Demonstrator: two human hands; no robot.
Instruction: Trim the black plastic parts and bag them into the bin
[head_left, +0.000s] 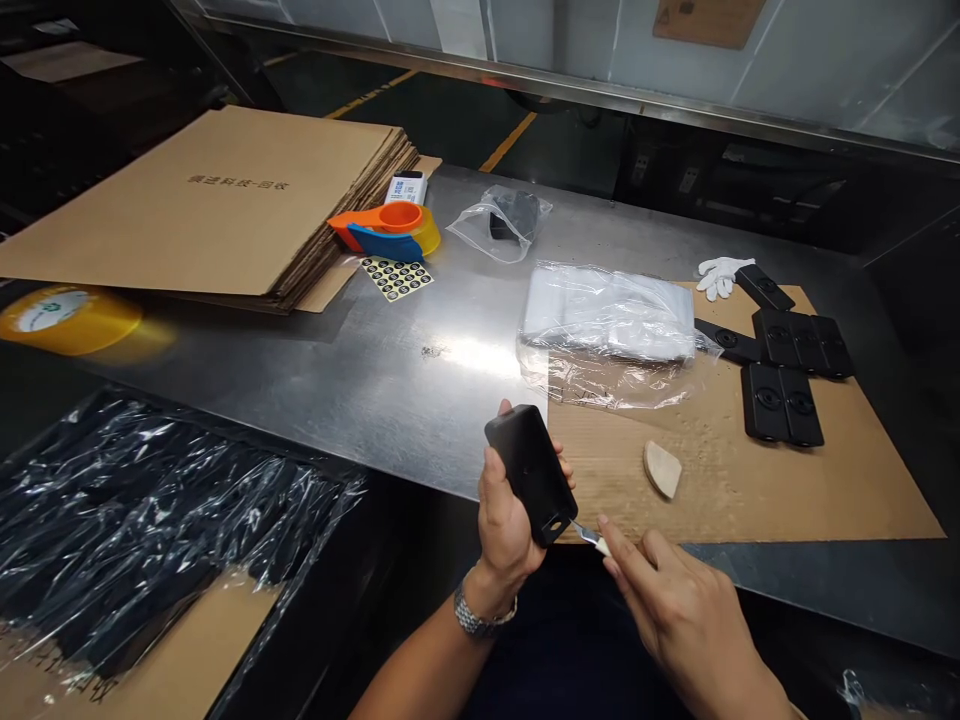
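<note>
1. One broad metal tabletop [360, 370] ahead of both hands; near edge running just beyond the left wrist, bare metal open ahead and leftward for moving or setting down.
2. Well ahead and left of the left hand, a stack of flat cardboard [225, 200], too far off to crowd any stroke.
3. Ahead of the right hand, a cardboard sheet [750, 490], bare along most of its near side; black parts [769, 405] grouped toward its far right.
4. Straight ahead of the black case, across the far left of the sheet, a bagged bundle [611, 315], limiting reach in that direction.
5. Left hand [506, 520] wrapped round the case, thumb along one side, fingertips round the other; right hand [675, 590] pinching a slim handle.
6. Black case [531, 470] tilted in the left hand, cutout end toward the right hand. Probably at the trimming or scraping step along that rim.
7. Just ahead of the right hand, a beige wedge [663, 470], lying clear of the blade.
8. Knife [589, 535] between both hands, tip at the case's lower corner; actual contact too small to tell. Next move likely calling for short, light strokes, fingertips kept off the blade's path.
</note>
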